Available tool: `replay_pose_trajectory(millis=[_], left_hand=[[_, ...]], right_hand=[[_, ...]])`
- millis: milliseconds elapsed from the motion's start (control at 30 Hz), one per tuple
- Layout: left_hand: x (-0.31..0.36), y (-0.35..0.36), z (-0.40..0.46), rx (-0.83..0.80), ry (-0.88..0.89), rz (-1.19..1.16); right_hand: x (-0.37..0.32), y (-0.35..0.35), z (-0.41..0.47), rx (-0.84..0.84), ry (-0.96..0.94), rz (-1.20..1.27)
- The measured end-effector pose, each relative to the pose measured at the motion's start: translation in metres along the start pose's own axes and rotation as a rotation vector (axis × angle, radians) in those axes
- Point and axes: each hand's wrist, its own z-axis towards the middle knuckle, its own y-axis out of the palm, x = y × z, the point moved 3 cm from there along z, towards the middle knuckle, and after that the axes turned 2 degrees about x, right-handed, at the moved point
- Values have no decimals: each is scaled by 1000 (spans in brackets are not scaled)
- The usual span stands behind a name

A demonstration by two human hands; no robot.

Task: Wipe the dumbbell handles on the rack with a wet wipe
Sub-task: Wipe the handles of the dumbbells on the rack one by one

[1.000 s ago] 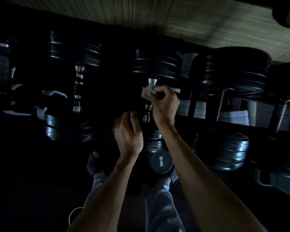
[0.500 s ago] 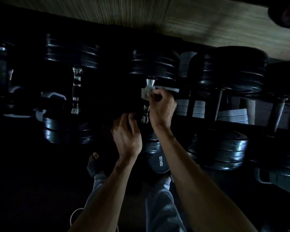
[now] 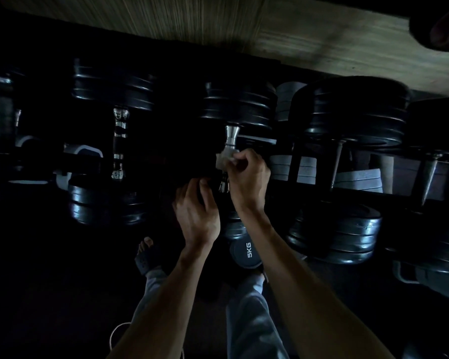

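A black dumbbell with a chrome handle [image 3: 231,137] lies on the dark rack at the centre. My right hand [image 3: 248,177] grips a crumpled white wet wipe [image 3: 224,159] wrapped around the middle of that handle. The handle's lower end shows just below the wipe. My left hand [image 3: 196,216] hovers lower left of it, its fingers loosely curled near the dumbbell's dark near weight, which I can barely see. A second dumbbell with a chrome handle [image 3: 119,143] lies to the left.
More black dumbbells [image 3: 347,115] fill the rack to the right, with thin handles [image 3: 336,161]. A 5KG dumbbell [image 3: 245,251] stands on the floor by my feet. Grey plates [image 3: 293,167] are stacked behind. A wooden wall [image 3: 296,35] runs along the top.
My right hand with the wipe has slid down the chrome handle, baring its upper flared end. The left hand has stayed almost where it was.
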Motion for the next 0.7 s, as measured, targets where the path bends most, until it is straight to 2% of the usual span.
replay_pose_trajectory(millis=[267, 500, 700], left_hand=[[0, 1, -1, 6, 3, -14], [-2, 0, 0, 6, 12, -3], [4, -2, 0, -29, 1, -37]], right_hand=[[-18, 4, 23, 87, -25, 52], [-2, -6, -1, -108, 66, -19], [-9, -23, -6, -66, 74, 43]])
